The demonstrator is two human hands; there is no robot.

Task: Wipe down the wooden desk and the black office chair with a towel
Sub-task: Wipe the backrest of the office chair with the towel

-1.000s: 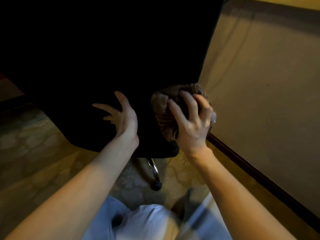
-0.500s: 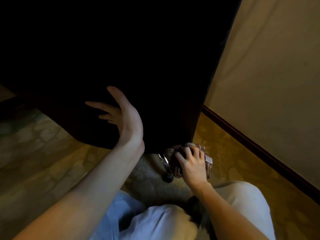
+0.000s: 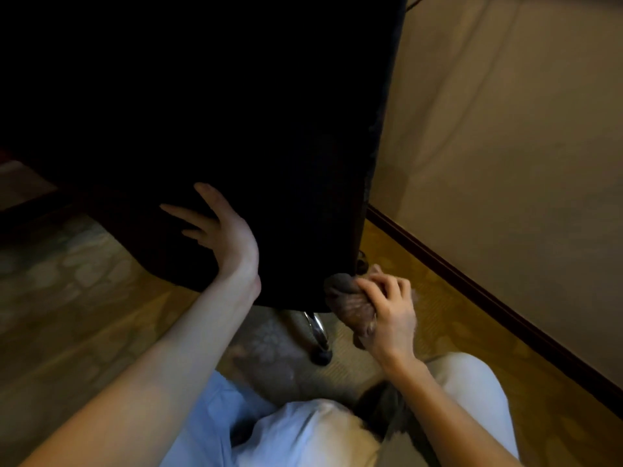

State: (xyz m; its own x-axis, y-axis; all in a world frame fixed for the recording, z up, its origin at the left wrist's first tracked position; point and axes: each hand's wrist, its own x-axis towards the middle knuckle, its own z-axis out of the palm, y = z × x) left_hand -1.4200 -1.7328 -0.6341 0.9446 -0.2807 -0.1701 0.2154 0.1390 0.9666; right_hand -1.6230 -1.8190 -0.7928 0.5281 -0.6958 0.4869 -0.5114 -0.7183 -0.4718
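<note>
Chair [image 3: 236, 112] upholstery, black, fills most of the view, the left hand [image 3: 224, 232] resting open against its lower back with fingers spread, while the right hand [image 3: 392, 316] grips a bunched brown towel [image 3: 349, 303] against the bottom right corner.

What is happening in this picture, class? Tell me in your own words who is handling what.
A person is wiping the black office chair. The left hand rests open against its dark back, fingers spread. The right hand grips a bunched brown towel and holds it to the lower right corner of that back, just above a chrome chair leg.
</note>
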